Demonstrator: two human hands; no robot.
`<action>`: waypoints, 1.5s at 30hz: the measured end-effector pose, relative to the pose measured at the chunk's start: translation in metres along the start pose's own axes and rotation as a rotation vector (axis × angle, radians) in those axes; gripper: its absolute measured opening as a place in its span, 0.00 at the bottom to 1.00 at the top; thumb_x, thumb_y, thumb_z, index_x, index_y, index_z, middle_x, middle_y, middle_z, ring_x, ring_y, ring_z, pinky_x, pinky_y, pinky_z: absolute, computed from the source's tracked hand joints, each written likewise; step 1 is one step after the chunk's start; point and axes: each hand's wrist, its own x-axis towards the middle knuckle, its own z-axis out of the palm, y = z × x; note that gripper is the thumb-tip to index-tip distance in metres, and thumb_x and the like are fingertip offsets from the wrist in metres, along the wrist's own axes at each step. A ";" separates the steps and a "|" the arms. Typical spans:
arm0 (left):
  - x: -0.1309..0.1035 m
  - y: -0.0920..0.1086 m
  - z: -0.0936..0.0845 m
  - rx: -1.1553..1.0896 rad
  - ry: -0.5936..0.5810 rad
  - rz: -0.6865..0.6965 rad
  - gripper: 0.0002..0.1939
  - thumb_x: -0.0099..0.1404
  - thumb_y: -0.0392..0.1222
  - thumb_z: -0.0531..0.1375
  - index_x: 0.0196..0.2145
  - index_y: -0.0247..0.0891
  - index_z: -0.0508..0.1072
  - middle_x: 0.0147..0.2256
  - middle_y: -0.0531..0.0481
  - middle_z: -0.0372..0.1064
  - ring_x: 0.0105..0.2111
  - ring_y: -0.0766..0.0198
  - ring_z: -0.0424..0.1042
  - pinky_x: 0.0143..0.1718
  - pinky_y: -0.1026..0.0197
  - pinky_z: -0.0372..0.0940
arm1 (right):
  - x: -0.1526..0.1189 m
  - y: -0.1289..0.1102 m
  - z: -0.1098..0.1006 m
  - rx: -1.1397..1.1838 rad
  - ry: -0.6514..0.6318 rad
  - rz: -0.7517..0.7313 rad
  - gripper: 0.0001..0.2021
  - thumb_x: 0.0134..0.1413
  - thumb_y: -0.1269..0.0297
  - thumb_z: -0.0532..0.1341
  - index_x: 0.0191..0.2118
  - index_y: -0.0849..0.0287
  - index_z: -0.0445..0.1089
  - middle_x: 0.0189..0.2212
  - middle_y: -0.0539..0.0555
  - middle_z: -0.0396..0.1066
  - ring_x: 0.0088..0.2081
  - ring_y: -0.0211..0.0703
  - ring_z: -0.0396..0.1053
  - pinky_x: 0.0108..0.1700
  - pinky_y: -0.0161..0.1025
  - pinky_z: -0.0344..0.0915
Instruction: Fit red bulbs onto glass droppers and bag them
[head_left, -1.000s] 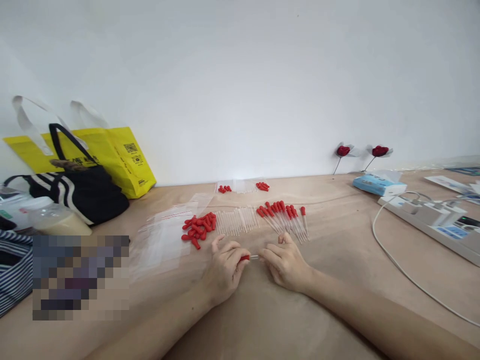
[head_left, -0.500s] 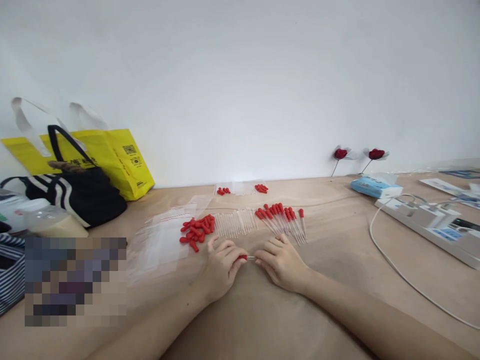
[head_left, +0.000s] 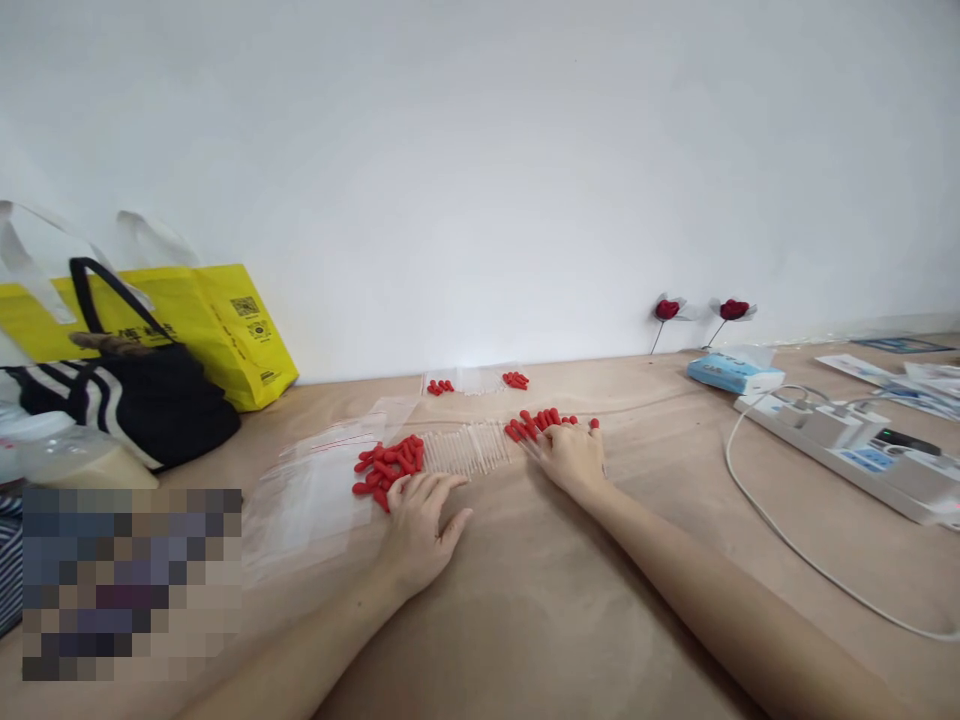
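Observation:
My left hand (head_left: 424, 525) hovers just in front of a pile of loose red rubber bulbs (head_left: 390, 462), its fingers spread and nothing in them. Over the row of glass droppers with red bulbs (head_left: 531, 424), my right hand (head_left: 574, 458) is lowered with curled fingers. It hides most of those droppers, and whatever it grips is out of sight beneath it. Between the two hands, bare glass tubes (head_left: 469, 448) lie side by side in a row.
Clear zip bags (head_left: 322, 490) lie left of the bulbs. Farther back rests another bag (head_left: 476, 380) with small red bulbs (head_left: 516, 380). A power strip (head_left: 840, 450) with a white cable and a tissue pack (head_left: 735, 372) are right; a yellow bag (head_left: 247, 350) and black bag (head_left: 180, 410) stand left.
The hands, earlier together on one dropper with a red bulb, have separated. My left hand let go and opened near the bulbs; my right hand moved forward onto the dropper row.

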 end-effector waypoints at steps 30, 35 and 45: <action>0.016 -0.045 -0.013 0.344 0.094 -0.335 0.09 0.56 0.46 0.56 0.33 0.41 0.70 0.36 0.48 0.68 0.40 0.54 0.62 0.41 0.52 0.46 | 0.025 -0.056 0.013 -0.051 -0.168 0.025 0.12 0.48 0.65 0.53 0.29 0.63 0.72 0.30 0.62 0.72 0.32 0.49 0.68 0.43 0.48 0.44; 0.029 -0.046 -0.015 0.378 0.027 -0.395 0.13 0.56 0.48 0.55 0.37 0.42 0.70 0.38 0.46 0.67 0.42 0.53 0.61 0.42 0.50 0.46 | 0.031 -0.061 0.012 -0.058 -0.254 0.048 0.11 0.47 0.69 0.53 0.33 0.62 0.72 0.32 0.63 0.72 0.34 0.49 0.68 0.44 0.49 0.44; 0.054 -0.057 -0.007 0.440 0.002 -0.440 0.14 0.54 0.54 0.55 0.26 0.41 0.72 0.34 0.45 0.67 0.39 0.51 0.61 0.42 0.47 0.46 | 0.034 -0.064 0.010 -0.063 -0.366 0.058 0.13 0.49 0.69 0.52 0.37 0.62 0.71 0.35 0.65 0.71 0.38 0.51 0.68 0.44 0.49 0.44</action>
